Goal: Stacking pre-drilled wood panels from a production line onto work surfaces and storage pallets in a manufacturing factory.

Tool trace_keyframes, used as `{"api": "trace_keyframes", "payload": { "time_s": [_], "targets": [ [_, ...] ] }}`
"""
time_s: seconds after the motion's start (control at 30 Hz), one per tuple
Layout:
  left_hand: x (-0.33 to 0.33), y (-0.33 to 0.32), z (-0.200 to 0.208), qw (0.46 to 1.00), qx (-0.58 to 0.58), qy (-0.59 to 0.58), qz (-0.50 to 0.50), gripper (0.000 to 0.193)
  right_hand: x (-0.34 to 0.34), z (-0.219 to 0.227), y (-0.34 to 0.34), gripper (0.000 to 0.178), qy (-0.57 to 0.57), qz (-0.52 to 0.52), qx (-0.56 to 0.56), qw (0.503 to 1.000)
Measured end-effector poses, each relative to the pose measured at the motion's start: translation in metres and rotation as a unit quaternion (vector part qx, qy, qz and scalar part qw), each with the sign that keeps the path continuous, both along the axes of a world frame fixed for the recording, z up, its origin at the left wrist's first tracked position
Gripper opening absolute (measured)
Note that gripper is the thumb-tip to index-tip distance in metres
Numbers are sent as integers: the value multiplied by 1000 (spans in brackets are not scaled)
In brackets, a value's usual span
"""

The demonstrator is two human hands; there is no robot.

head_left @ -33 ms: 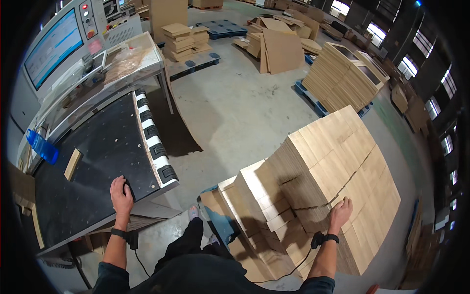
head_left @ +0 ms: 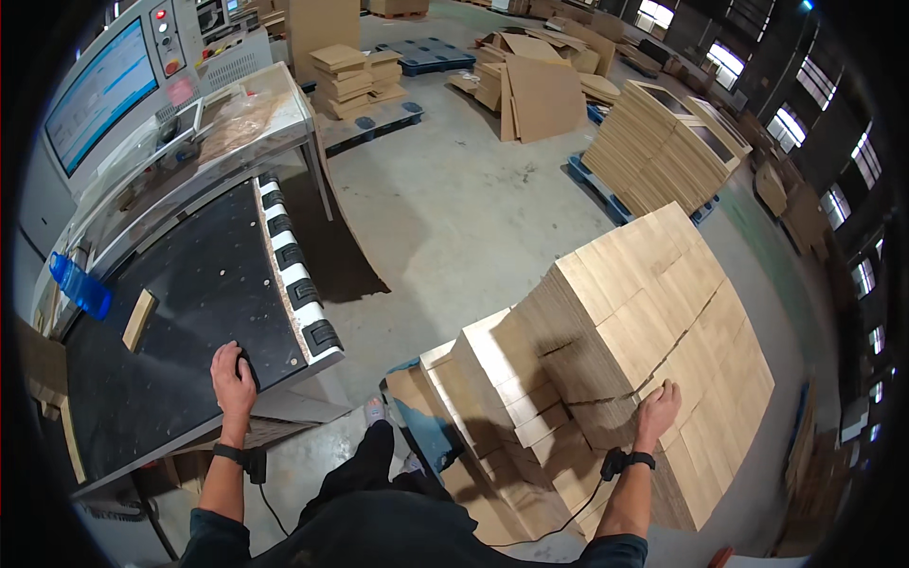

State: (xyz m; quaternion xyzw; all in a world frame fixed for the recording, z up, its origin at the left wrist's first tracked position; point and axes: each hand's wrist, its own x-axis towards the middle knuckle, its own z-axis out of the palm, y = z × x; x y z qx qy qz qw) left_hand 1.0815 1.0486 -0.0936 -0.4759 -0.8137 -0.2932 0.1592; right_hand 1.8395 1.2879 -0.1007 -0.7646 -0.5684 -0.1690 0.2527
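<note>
My left hand (head_left: 233, 381) rests on the near right part of a black-topped work table (head_left: 194, 284), its fingers loosely stretched and holding nothing. Over to the right, my right hand (head_left: 659, 407) lies on top of a tall stack of pale wooden boards (head_left: 701, 379), close to a dark gap that runs between the boards. Its fingers are slightly bent and grip nothing I can see. A short wooden strip (head_left: 139, 320) lies on the table, and beyond it at the left is a blue bottle (head_left: 80, 286).
Lower board stacks (head_left: 507, 374) step down beside the tall one, with a blue pallet (head_left: 426, 417) at their edge. A machine screen (head_left: 101, 95) stands at far left. Framed panels (head_left: 653, 147) sit on another pallet. Cardboard sheets (head_left: 544, 95) and a low stack (head_left: 343, 80) are farther back.
</note>
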Motion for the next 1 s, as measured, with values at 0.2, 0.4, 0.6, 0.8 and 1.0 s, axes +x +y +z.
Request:
{"api": "trace_keyframes", "payload": {
  "time_s": [0.2,0.4,0.6,0.8,1.0],
  "targets": [
    [0,0,0,1000,-7,-9,10,23,4,-5,1,34,-7,-18,0,1000],
    [1,-2,-1,1000,-13,-18,18,23,4,-6,-2,36,-6,-18,-1,1000],
    [0,-3,0,1000,-11,-19,12,23,2,-6,-1,37,2,-28,-8,1000],
    [-1,-3,-1,1000,-3,-22,9,24,-1,-4,-5,34,29,-22,-17,999],
    [-2,-3,-1,1000,2,-21,5,23,2,-5,-9,34,43,0,-14,999]
  ]
}}
